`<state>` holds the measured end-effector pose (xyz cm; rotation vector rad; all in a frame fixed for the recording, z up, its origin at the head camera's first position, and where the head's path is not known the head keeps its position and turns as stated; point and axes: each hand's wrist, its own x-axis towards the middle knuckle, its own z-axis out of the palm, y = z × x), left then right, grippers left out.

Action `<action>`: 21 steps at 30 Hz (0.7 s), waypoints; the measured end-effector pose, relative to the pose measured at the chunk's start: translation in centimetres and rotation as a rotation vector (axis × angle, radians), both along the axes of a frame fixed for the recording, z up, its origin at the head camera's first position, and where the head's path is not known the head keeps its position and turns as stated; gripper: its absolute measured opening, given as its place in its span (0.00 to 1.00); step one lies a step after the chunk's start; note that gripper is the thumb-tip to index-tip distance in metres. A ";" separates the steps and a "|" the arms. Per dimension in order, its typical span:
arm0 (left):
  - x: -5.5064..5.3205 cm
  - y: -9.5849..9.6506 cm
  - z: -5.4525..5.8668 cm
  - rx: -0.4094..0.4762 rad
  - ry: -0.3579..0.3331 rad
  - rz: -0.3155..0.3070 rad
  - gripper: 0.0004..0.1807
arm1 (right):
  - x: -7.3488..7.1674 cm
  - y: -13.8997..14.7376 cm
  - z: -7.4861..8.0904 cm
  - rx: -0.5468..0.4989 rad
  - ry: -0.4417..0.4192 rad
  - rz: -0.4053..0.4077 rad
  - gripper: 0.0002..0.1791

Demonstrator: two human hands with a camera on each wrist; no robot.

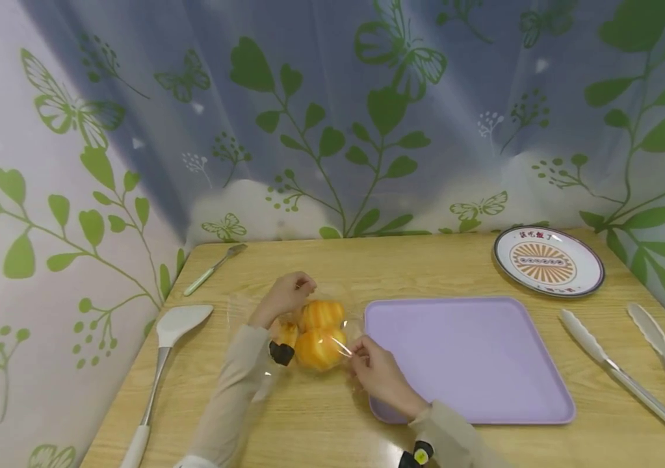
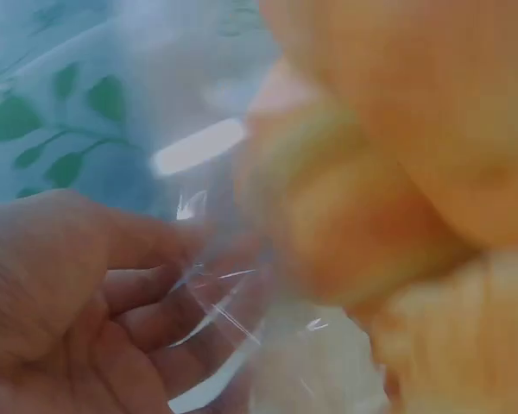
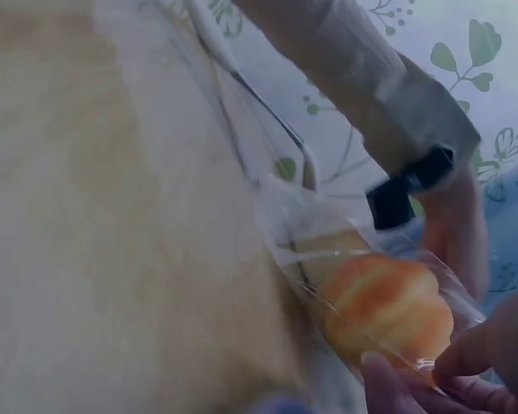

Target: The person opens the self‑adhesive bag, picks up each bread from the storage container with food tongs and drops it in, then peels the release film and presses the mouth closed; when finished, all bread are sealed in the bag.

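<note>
A clear plastic bag [image 1: 353, 327] holds several orange-yellow bread rolls [image 1: 320, 348] near the middle of the table. My left hand [image 1: 286, 298] pinches the bag's far side; in the left wrist view, thumb and fingers meet on the shiny film [image 2: 229, 302], with blurred rolls [image 2: 345, 207] beside them. At the bag's right edge, my right hand [image 1: 383, 374] pinches the plastic between thumb and fingers. The right wrist view has one roll [image 3: 384, 306] showing through the film, close to the right fingertips.
A lilac tray [image 1: 467, 357] lies just right of the bag. Behind it is a patterned plate [image 1: 586, 266], with metal tongs [image 1: 630, 383] at far right. On the left lie a white-headed spatula [image 1: 180, 322] and a small fork [image 1: 209, 272]. A leaf-print curtain [image 1: 332, 130] hangs behind.
</note>
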<state>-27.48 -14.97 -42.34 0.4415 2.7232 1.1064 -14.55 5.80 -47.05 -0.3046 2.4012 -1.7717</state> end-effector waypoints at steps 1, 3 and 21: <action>0.2 -0.3 0.2 0.041 0.024 0.009 0.14 | -0.2 0.3 0.3 0.044 0.074 -0.028 0.04; 0.5 -0.8 0.7 0.140 0.049 0.043 0.15 | -0.8 1.0 1.2 0.120 0.196 -0.087 0.04; 4.5 -0.3 1.8 0.927 0.216 0.450 0.10 | -6.1 2.7 10.9 0.300 0.703 -0.204 0.05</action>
